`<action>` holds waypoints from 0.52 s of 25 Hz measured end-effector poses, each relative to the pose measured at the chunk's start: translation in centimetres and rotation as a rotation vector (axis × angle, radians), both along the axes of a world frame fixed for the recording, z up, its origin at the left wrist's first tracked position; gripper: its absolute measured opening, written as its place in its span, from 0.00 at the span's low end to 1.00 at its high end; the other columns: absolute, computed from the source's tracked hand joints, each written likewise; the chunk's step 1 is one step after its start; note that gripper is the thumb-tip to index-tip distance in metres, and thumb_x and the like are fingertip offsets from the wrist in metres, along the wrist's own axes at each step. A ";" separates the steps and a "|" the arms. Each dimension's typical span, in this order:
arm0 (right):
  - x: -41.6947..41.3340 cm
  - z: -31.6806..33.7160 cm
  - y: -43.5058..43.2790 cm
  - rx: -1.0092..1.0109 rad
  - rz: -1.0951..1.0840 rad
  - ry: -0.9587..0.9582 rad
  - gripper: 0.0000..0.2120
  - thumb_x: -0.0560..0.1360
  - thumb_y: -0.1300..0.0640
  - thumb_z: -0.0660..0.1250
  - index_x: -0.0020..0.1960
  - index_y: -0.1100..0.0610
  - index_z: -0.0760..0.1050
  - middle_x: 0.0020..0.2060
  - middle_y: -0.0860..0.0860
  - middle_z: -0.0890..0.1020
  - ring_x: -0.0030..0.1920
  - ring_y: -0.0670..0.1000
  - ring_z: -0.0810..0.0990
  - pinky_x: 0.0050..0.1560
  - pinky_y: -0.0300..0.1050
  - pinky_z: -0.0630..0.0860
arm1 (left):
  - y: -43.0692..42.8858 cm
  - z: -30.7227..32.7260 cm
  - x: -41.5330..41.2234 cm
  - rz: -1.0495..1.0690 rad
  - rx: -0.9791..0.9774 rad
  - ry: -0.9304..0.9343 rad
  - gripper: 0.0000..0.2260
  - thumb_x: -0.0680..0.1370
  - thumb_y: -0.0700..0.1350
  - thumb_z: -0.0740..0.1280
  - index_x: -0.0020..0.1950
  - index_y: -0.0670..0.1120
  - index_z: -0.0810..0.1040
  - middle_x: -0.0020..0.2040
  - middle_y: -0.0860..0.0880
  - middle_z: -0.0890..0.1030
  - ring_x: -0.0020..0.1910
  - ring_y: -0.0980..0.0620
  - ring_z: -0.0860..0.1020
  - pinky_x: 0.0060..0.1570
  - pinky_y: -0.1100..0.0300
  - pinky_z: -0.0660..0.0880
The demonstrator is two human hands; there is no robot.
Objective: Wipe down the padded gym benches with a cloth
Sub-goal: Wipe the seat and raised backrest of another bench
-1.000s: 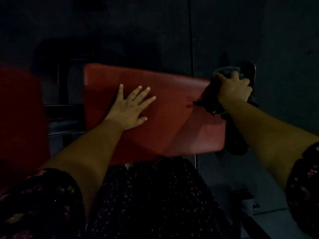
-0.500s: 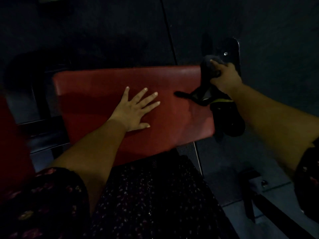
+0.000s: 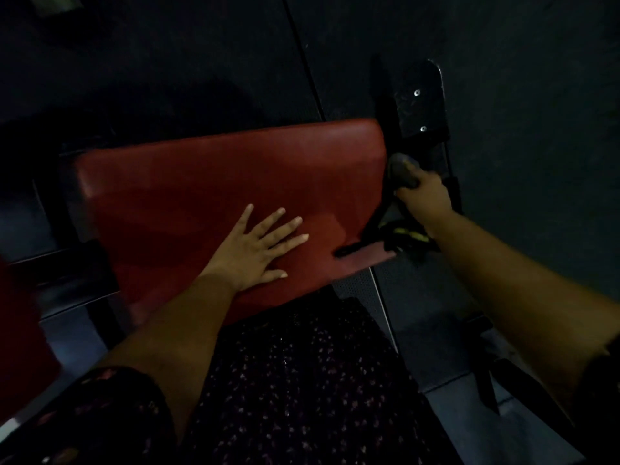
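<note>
Red bench pad [image 3: 208,182] is being shown tilted across mid-frame. Dark floral garment [image 3: 295,380] is being shown below the pad's near edge. Black bracket [image 3: 421,102] with two screws is being shown just past the pad's right end. Left hand [image 3: 258,243] is being pressed flat on the pad, fingers spread, nothing grasped. Right hand [image 3: 424,196] is being clenched around the dark cloth [image 3: 401,169], which is being held against the pad's right edge. A loose tail of the cloth is being draped onto the near right corner. Lighting is dim and the cloth's detail can't be told.

red bench pads [image 3: 214,182] [image 3: 20,330]: 2 | cloth [image 3: 401,170]: 1 | hands [image 3: 258,250] [image 3: 424,196]: 2 | screws [image 3: 417,92] [image 3: 423,128]: 2
</note>
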State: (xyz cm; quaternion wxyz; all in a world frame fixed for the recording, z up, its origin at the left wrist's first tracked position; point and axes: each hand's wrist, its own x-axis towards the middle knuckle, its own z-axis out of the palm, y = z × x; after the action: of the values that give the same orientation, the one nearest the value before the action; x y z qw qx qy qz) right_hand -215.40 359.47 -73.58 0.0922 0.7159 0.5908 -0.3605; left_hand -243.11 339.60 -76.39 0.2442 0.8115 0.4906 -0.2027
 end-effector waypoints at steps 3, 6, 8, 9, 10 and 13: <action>-2.0 -0.1 0.7 0.022 0.019 0.032 0.31 0.76 0.58 0.66 0.76 0.45 0.61 0.72 0.60 0.63 0.67 0.62 0.70 0.65 0.50 0.70 | -1.3 -0.4 -1.0 0.031 0.064 0.020 0.30 0.78 0.65 0.34 0.74 0.57 0.23 0.75 0.52 0.23 0.74 0.47 0.26 0.72 0.37 0.32; -0.1 1.3 -4.6 0.006 0.060 -0.077 0.35 0.75 0.59 0.65 0.78 0.44 0.57 0.75 0.60 0.58 0.69 0.63 0.67 0.66 0.50 0.68 | -2.1 -0.4 -1.0 0.012 0.026 0.031 0.30 0.78 0.64 0.35 0.69 0.57 0.17 0.70 0.52 0.18 0.69 0.48 0.20 0.69 0.40 0.27; 1.5 1.6 -8.8 -0.040 -0.097 -0.126 0.34 0.76 0.59 0.65 0.78 0.44 0.55 0.74 0.61 0.59 0.67 0.65 0.69 0.64 0.52 0.69 | -2.9 -1.2 -1.7 0.041 0.105 -0.009 0.29 0.80 0.62 0.37 0.72 0.56 0.21 0.73 0.53 0.22 0.72 0.49 0.23 0.71 0.42 0.29; 1.8 1.4 -10.5 -0.062 -0.229 -0.141 0.34 0.77 0.58 0.64 0.78 0.44 0.54 0.73 0.63 0.61 0.65 0.66 0.70 0.63 0.52 0.69 | -3.7 -1.5 -2.0 0.092 0.163 -0.036 0.28 0.81 0.61 0.39 0.76 0.56 0.27 0.76 0.53 0.28 0.75 0.49 0.28 0.73 0.43 0.34; 1.8 1.2 -12.0 -0.081 -0.379 -0.147 0.34 0.77 0.57 0.63 0.79 0.44 0.53 0.71 0.64 0.63 0.63 0.66 0.72 0.63 0.53 0.70 | -4.6 -1.8 -2.2 0.177 0.204 -0.066 0.28 0.81 0.61 0.41 0.78 0.56 0.34 0.79 0.53 0.34 0.78 0.50 0.33 0.75 0.44 0.39; 1.0 0.3 -15.9 -0.129 -0.595 -0.085 0.36 0.76 0.56 0.64 0.79 0.45 0.51 0.60 0.61 0.74 0.57 0.64 0.76 0.58 0.52 0.74 | -8.0 -1.6 -2.1 0.470 0.206 -0.057 0.29 0.81 0.61 0.46 0.80 0.55 0.45 0.80 0.54 0.38 0.79 0.51 0.38 0.76 0.47 0.41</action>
State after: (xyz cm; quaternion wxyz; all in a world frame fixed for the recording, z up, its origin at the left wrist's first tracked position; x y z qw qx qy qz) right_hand -214.37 343.61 -73.26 0.0526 0.8646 0.3269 -0.3780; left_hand -245.22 331.65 -78.03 0.2143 0.7011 0.6769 -0.0663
